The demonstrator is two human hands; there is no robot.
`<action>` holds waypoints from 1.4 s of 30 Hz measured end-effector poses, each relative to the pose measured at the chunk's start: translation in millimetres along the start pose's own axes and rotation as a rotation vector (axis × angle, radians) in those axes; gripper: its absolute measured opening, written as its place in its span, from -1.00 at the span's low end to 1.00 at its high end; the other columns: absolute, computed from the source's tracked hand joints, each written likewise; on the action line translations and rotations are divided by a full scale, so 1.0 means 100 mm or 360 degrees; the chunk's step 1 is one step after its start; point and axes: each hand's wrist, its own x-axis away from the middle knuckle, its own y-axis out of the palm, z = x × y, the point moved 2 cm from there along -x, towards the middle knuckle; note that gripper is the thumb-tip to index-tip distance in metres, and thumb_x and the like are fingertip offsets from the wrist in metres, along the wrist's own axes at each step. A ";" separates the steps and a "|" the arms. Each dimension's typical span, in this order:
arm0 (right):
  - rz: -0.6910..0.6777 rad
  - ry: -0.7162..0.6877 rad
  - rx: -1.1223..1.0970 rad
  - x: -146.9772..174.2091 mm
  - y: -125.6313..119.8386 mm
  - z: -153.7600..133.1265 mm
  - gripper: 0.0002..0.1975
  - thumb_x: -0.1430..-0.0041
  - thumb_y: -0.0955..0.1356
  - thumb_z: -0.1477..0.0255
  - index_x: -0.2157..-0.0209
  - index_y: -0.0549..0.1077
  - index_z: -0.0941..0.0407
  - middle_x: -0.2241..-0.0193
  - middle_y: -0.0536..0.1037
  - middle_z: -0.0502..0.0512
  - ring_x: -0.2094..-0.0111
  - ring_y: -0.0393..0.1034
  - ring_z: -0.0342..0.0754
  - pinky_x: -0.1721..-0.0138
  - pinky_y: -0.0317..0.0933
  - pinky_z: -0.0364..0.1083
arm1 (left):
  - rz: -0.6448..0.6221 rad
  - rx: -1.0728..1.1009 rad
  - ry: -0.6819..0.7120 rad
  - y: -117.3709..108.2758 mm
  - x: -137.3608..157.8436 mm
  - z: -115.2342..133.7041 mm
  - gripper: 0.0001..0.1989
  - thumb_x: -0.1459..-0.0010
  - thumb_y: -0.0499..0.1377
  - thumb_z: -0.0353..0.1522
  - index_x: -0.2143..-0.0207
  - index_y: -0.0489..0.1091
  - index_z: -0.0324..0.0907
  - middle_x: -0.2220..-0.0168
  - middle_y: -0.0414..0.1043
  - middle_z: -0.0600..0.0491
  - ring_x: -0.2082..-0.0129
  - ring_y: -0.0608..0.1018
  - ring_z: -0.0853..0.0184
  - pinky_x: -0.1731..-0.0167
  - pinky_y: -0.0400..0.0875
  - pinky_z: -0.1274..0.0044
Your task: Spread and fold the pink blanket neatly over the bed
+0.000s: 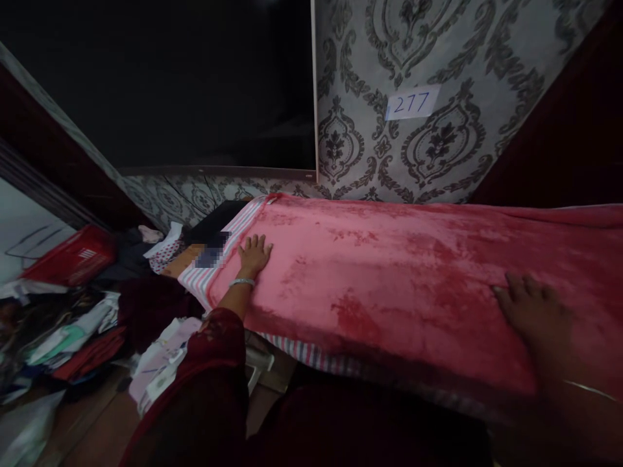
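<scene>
A pink and red plush blanket [311, 285] with a blurry floral pattern lies spread across a long raised surface. Under it shows a striped cloth [238, 224], at the left end and along the front edge. My left hand [254, 255] rests flat on the blanket near its left end, fingers spread, a bracelet on the wrist. Farther right, my right hand [540, 314] also lies palm down on the blanket with its fingers apart; it is somewhat dim. Neither hand grips anything.
Behind the blanket is a wall with a large dark television [195, 84] and a paper label [413, 102] reading 277. Piled clothes [78, 344] and a red bag [78, 256] are at the left. A light-coloured metal frame [257, 363] stands below the front edge.
</scene>
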 end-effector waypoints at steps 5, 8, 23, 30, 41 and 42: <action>0.0007 0.0097 -0.0210 0.07 -0.12 -0.10 -0.19 -0.37 -0.07 0.00 -0.41 0.17 0.19 -0.43 0.07 0.38 -0.38 -0.07 0.45 -0.24 -0.08 0.48 | -0.0096 -0.0004 -0.0005 -0.02 0.22 -0.16 -0.33 -0.42 -0.14 -0.10 -0.47 0.00 -0.19 -0.50 -0.10 -0.17 -0.49 -0.01 -0.04 -0.36 0.00 -0.03; 0.0048 0.0092 -0.0248 0.06 -0.10 -0.08 -0.21 -0.38 -0.04 0.00 -0.41 0.17 0.17 -0.42 0.09 0.38 -0.38 -0.06 0.45 -0.24 -0.10 0.48 | -0.0161 -0.0024 0.0043 -0.05 0.43 -0.27 -0.33 -0.42 -0.12 -0.10 -0.47 0.02 -0.21 -0.50 -0.12 -0.19 -0.49 0.01 -0.02 -0.37 0.00 0.03; -0.0125 0.0053 -0.0204 0.02 -0.12 0.01 -0.27 -0.42 0.04 0.08 -0.41 0.17 0.25 -0.43 0.04 0.45 -0.40 -0.10 0.47 -0.27 -0.08 0.45 | 0.0092 -0.0054 0.0120 -0.06 1.04 -0.65 -0.44 -0.40 -0.05 -0.21 -0.35 0.28 -0.22 -0.40 0.19 -0.22 -0.41 0.21 -0.04 -0.33 0.13 0.04; -0.0145 -0.0216 -0.0132 0.18 0.03 0.31 -0.30 -0.38 0.05 0.18 -0.35 0.26 0.31 -0.37 0.20 0.44 -0.40 0.05 0.28 -0.36 -0.03 0.23 | 0.0257 -0.0028 0.0214 -0.10 1.05 -0.63 -0.50 -0.36 -0.05 -0.23 -0.19 0.42 -0.27 -0.24 0.40 -0.28 -0.27 0.40 -0.07 -0.20 0.30 0.08; 0.0211 -0.0322 -0.0574 0.43 -0.04 0.16 -0.52 -0.20 0.21 0.14 0.11 0.59 0.12 0.06 0.63 0.29 0.03 0.52 0.25 -0.04 0.38 0.16 | 0.0250 0.0277 0.0282 -0.24 0.88 -0.41 -0.59 -0.27 0.00 -0.27 0.05 0.58 -0.20 0.06 0.63 -0.17 0.05 0.61 0.05 -0.01 0.44 0.30; 0.0213 -0.0344 -0.0617 0.43 -0.05 0.05 -0.53 -0.20 0.22 0.14 0.12 0.59 0.13 0.07 0.63 0.30 0.05 0.52 0.25 -0.02 0.38 0.15 | 0.0225 0.0312 0.0294 -0.24 0.83 -0.36 -0.58 -0.27 0.00 -0.27 0.03 0.58 -0.19 0.04 0.63 -0.15 0.03 0.60 0.07 -0.02 0.44 0.32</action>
